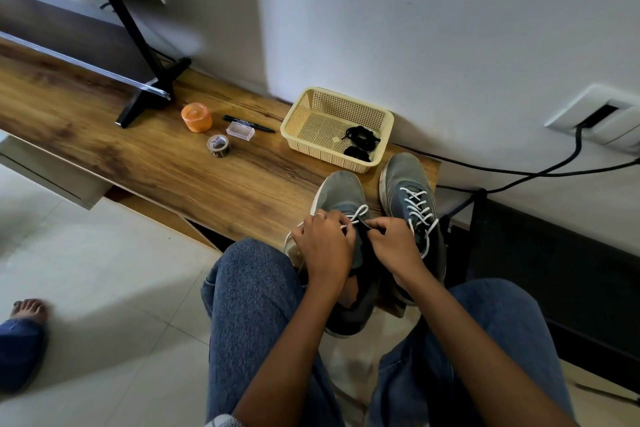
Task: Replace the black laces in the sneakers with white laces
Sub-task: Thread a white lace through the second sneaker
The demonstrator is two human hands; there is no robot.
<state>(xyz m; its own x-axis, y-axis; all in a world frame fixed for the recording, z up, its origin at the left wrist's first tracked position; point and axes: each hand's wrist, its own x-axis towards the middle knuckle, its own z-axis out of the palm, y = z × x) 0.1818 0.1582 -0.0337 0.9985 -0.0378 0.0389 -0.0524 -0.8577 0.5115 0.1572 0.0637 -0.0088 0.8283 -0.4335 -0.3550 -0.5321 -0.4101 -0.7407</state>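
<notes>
both sneakers sit at the right end of the wooden surface [138, 163], toes toward the wall, heels over the near edge. right sneaker [412, 204] is laced w/ white lace, crisscrossed up the front, ends hanging loose, not tied. left sneaker [341, 198] is the one being worked: white lace [358, 215] shows as a loop or two near the toe end, rest hidden under the hands.

left hand [323, 246]: fingers curled, grip pinched on the white lace at the eyelets. right hand [394, 243]: fingers curled too, pinching at the tongue/lace area; looks like the lace but can't tell exactly what's between the fingertips.

black laces [360, 142] are bundled in the cream basket [301, 114], in its corner nearest the sneakers, at the back edge of the surface just beyond the toes.

handling, as a guess: lace is light, soft, floppy, won't push through an eyelet unless held right at the stiff tip, so pinch near the tip and pull slack from the other side. sneaker upper is soft and will shift on smooth wood w/ heel overhanging, so one hand should steady it by the eyelet row while pulling. nothing fragile. left sneaker approx early in lacing.
</notes>
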